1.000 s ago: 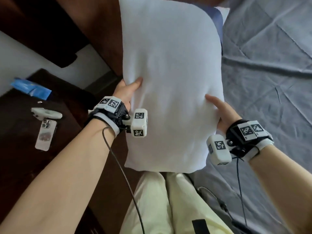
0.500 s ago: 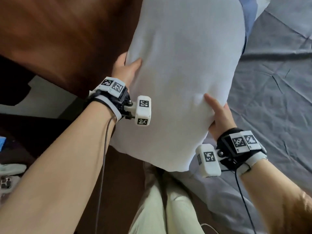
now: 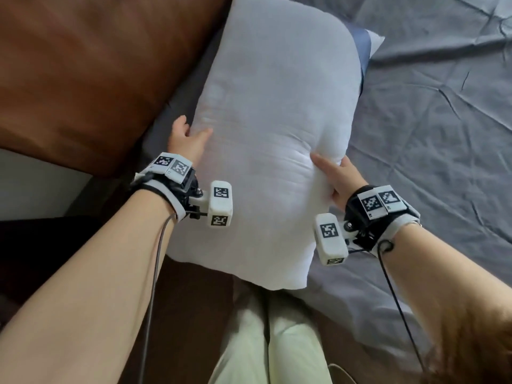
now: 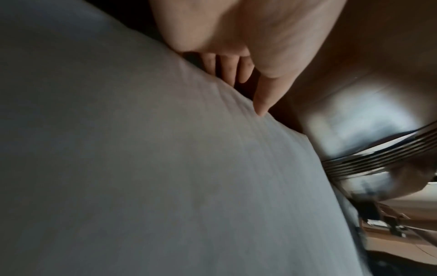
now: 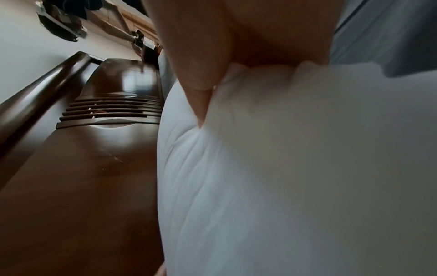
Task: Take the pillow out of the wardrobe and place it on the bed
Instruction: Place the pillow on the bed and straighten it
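A large white pillow (image 3: 271, 128) lies lengthwise over the head end of the grey bed (image 3: 432, 139), beside the brown headboard (image 3: 91, 73). My left hand (image 3: 188, 138) grips its left edge, thumb on top and fingers underneath. My right hand (image 3: 336, 176) pinches the right edge, thumb pressing a dent into the cloth. In the left wrist view the thumb and curled fingers (image 4: 227, 69) clamp the pillow (image 4: 165, 177). The right wrist view has the thumb dug into bunched fabric of the pillow (image 5: 295, 168). Under the pillow's far corner a second pillow with a blue band (image 3: 364, 48) peeks out.
The padded brown headboard runs along the left, with a dark wooden frame (image 5: 78, 168) behind it. A white wall strip (image 3: 36, 187) and dark floor sit at the lower left. My pale green trousers (image 3: 271, 336) are below the pillow. Rumpled grey sheet spreads to the right.
The pillow has swung from upright in front of me down and forward onto the head of the bed. Both hands went with it and keep their hold on its sides.
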Action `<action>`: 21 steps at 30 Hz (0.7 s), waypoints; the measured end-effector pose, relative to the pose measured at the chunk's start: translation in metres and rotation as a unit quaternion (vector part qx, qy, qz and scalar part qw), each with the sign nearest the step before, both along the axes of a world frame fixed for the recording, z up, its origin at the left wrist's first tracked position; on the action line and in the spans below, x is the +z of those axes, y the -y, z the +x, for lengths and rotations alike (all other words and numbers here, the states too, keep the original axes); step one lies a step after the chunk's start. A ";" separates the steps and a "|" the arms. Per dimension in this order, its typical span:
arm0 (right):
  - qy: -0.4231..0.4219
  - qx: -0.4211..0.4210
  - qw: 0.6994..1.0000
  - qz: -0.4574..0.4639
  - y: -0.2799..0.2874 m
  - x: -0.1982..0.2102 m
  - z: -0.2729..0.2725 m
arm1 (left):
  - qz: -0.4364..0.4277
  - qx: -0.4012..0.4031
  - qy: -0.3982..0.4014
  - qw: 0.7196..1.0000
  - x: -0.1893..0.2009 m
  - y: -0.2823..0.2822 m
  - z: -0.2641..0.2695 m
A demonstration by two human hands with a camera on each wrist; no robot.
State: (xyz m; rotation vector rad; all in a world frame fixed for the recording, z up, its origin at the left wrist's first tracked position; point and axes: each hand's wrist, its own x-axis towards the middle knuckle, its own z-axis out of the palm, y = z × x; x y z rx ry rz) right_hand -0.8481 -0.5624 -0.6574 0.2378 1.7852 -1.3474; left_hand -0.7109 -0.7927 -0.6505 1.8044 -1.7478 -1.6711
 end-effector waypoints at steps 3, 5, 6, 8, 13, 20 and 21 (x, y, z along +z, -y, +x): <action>0.057 0.046 0.997 -0.020 -0.007 -0.003 0.002 | 0.049 -0.017 0.081 0.995 -0.010 0.000 0.027; 0.090 0.096 0.991 0.003 -0.009 -0.005 0.007 | 0.089 -0.036 0.082 0.992 -0.016 -0.003 0.041; 0.097 0.117 0.988 0.010 -0.009 -0.006 0.010 | 0.096 -0.039 0.078 0.992 -0.021 -0.001 0.044; 0.088 0.122 0.989 0.004 -0.006 -0.010 0.014 | 0.101 -0.035 0.051 0.993 -0.029 0.003 0.045; -0.039 0.072 0.996 0.020 0.001 -0.009 0.017 | 0.019 -0.066 -0.018 0.997 -0.006 -0.005 0.022; -0.133 0.082 0.987 -0.027 0.017 0.033 0.005 | -0.063 -0.047 -0.092 0.993 0.029 0.015 0.001; -0.149 0.077 0.985 -0.039 0.020 0.038 0.002 | -0.073 -0.048 -0.106 0.990 0.038 0.019 -0.006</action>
